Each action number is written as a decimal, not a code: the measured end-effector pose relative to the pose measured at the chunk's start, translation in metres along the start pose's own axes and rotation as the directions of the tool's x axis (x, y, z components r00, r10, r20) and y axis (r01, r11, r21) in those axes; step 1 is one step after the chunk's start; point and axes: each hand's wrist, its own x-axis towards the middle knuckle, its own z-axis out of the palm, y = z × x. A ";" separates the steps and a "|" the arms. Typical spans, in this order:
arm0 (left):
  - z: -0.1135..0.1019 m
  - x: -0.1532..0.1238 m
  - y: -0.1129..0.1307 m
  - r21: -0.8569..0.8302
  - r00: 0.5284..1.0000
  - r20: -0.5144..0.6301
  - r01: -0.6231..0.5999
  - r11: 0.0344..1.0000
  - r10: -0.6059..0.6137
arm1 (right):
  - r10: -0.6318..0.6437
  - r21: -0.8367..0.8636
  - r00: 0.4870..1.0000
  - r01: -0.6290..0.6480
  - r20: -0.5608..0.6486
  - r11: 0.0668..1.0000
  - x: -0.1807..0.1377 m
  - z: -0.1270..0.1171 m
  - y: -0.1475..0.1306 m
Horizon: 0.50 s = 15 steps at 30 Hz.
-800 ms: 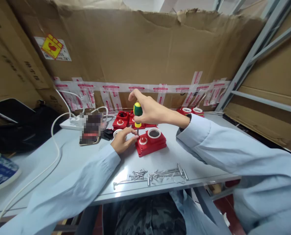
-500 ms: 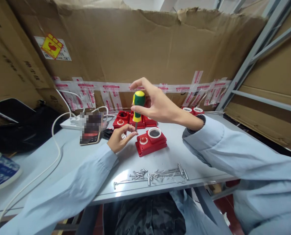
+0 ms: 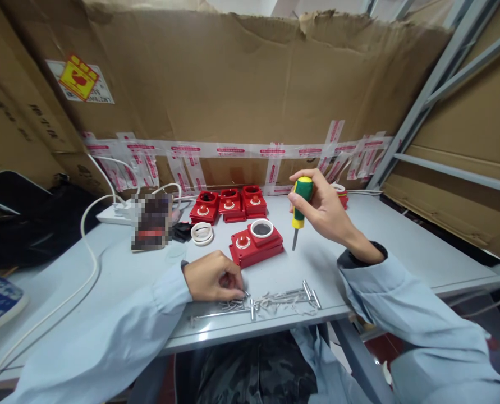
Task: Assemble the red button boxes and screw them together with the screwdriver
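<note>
My right hand (image 3: 323, 210) grips a green and yellow screwdriver (image 3: 300, 209), held upright with its tip just above the table to the right of a red button box (image 3: 256, 245). That box has a red button and a white-ringed round opening on top. My left hand (image 3: 214, 279) rests on the table in front of the box, fingers curled and pinching at a pile of silver screws (image 3: 270, 299) near the front edge. What the fingertips hold is too small to make out.
Three more red boxes (image 3: 228, 204) stand in a row behind, with white rings (image 3: 201, 233) beside them. A blurred phone (image 3: 151, 221), a white power strip and cable (image 3: 106, 212) lie at left. Taped cardboard (image 3: 241, 90) walls the back; a grey metal shelf frame (image 3: 422, 90) stands at right.
My right hand lifted the screwdriver off the red box and swung it right and down. My left hand left the box and dropped to the screw pile at the table's front.
</note>
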 end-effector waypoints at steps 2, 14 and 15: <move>0.001 0.000 -0.002 0.008 1.000 0.004 0.001 1.000 -0.001 | -0.001 -0.039 1.000 0.000 -0.011 0.999 0.001 0.002 0.011; 0.000 0.015 -0.029 0.149 0.855 -0.517 0.138 0.979 -0.041 | 0.187 -0.146 0.899 -0.140 0.395 0.979 0.005 0.002 0.056; 0.003 0.017 -0.032 0.127 0.867 -0.495 0.145 0.981 -0.064 | 0.181 -0.165 0.897 -0.123 0.404 0.979 0.004 0.004 0.060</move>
